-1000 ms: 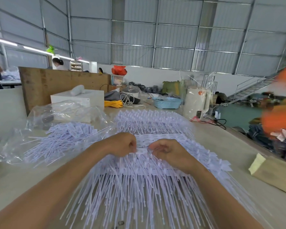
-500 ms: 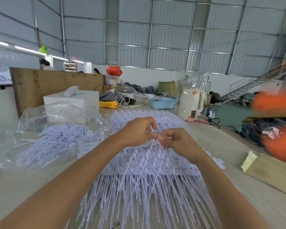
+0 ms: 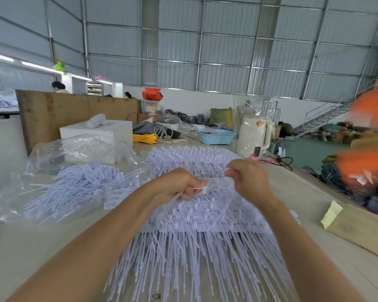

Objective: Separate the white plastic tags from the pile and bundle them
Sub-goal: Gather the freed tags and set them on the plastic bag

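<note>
1. Big pile of white plastic tags [image 3: 196, 232] sits dead centre on the tabletop [image 3: 31, 247], thin tails fanning out toward 6 o'clock.
2. Left hand [image 3: 179, 188] is curled round a few tags, lifted just above the pile.
3. Right hand [image 3: 247, 177] at about 2 o'clock from the left one, pinching a tag end between its fingertips.
4. More tags in a clear plastic bag [image 3: 74, 171] off at 9 o'clock.
5. Blue basket [image 3: 215, 137] and white kettle [image 3: 252, 136] way back around 1 o'clock.

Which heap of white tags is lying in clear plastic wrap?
The smaller heap left of the left hand, inside the clear plastic bag. The big pile under both hands lies bare.
</note>
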A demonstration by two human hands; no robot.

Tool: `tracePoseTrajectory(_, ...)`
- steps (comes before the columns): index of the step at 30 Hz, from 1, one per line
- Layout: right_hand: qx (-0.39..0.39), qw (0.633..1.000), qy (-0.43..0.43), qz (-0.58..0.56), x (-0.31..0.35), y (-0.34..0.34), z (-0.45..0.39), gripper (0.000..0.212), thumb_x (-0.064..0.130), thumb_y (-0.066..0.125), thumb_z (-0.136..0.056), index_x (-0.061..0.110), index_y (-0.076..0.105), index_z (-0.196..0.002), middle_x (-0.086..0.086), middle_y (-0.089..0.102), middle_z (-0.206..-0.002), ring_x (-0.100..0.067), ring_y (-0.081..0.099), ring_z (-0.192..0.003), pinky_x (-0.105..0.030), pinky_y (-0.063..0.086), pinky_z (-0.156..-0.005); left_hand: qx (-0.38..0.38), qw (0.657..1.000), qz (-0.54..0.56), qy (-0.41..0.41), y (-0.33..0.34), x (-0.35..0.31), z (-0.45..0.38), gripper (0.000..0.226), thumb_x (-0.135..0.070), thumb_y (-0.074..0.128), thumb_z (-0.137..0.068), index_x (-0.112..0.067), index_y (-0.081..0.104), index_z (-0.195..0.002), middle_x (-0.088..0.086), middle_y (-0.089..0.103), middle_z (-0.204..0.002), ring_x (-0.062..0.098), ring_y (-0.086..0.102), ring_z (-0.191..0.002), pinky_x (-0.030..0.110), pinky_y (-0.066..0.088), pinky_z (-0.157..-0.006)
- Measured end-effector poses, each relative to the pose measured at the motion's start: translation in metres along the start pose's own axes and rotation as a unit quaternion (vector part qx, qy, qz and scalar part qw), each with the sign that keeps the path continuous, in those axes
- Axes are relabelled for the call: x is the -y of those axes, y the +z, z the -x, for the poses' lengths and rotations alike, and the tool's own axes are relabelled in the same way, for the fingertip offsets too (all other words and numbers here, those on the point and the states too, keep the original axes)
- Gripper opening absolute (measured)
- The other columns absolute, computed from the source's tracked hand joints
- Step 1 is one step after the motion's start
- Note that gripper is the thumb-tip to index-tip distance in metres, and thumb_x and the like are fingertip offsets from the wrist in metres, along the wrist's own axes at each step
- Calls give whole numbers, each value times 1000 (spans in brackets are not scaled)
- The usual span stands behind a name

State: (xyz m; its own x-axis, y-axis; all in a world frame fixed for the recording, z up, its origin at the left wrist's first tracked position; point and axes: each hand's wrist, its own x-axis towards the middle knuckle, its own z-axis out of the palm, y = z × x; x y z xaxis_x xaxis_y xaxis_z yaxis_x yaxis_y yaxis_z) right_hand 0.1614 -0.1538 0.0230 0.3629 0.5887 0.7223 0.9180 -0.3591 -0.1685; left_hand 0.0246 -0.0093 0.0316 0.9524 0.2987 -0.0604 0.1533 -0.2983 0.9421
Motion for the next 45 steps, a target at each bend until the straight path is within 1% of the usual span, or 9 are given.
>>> tracePoseTrajectory(3,100,976,176,-76,-32,-5,-12,29,18,52,-94,5,51,-68,-10,53,-76,-22,48,-74,-28,30,-61,-114,987,-113,28,-11,8,-5,41,-25,57,-94,-9,58,-57,-6,53,-42,7,51,-42,23,42,-60)
tracePoseTrajectory(9,299,936,186,-2,-37,33,11,20,28,31,-102,14,37,-90,-8,51,-94,-22,51,-91,-34,39,-86,-215,925,-311,36,-15,50,-29,45,-39,40,-100,-17,43,-61,-1,55,-67,18,58,-72,29,39,-72)
tracePoseTrajectory(20,240,959,135,74,-27,14,63,37,32,29,-102,26,19,-67,10,30,-66,-4,27,-56,-31,28,-72,-128,939,-309,79,-16,67,-9,38,-41,42,-99,-15,48,-71,-12,55,-71,17,53,-68,26,42,-66)
tracePoseTrajectory(28,218,963,142,-72,-4,-33,15,26,24,54,-94,8,52,-75,2,53,-76,-14,53,-71,-20,41,-63,-142,944,-255,153,-23,23,-17,38,-33,53,-95,-5,65,-72,7,68,-75,-8,53,-51,26,47,-69)
tracePoseTrajectory(32,196,836,207,-469,15,-41,-19,14,10,54,-93,3,58,-81,-11,67,-71,-20,68,-66,-31,59,-65,-121,953,-228,155,-10,8,-24,37,-38,57,-93,-19,61,-62,-4,65,-54,10,57,-46,24,49,-61)
tracePoseTrajectory(38,39,721,365,-588,-14,-57,-74,16,5,46,-96,4,58,-86,-3,47,-67,-6,38,-50,-13,40,-38,-133,972,-140,137,-7,11,-22,45,-27,51,-98,-11,43,-56,-9,41,-98,-3,47,-35,18,39,-48)
tracePoseTrajectory(40,48,758,380,-528,-29,-75,-88,15,4,48,-95,2,57,-83,-2,44,-61,-4,33,-41,-12,31,-32,-135,981,-93,104,-8,15,-22,39,-25,49,-99,-11,44,-63,1,43,-78,-2,50,-35,13,33,-39)
tracePoseTrajectory(42,141,888,339,-276,-44,-92,-96,11,6,56,-91,-2,62,-85,-5,45,-54,-10,36,-36,-15,30,-31,-138,988,-40,63,-7,18,-22,28,-19,51,-98,-7,53,-73,9,56,-79,-1,53,-37,12,33,-38)
tracePoseTrajectory(45,260,918,284,-98,-34,-103,-93,15,12,59,-91,0,66,-87,-15,55,-60,-19,45,-47,-17,33,-36,-148,988,-15,43,-5,23,-23,25,-9,55,-94,-13,62,-70,3,59,-66,1,55,-44,14,41,-44)
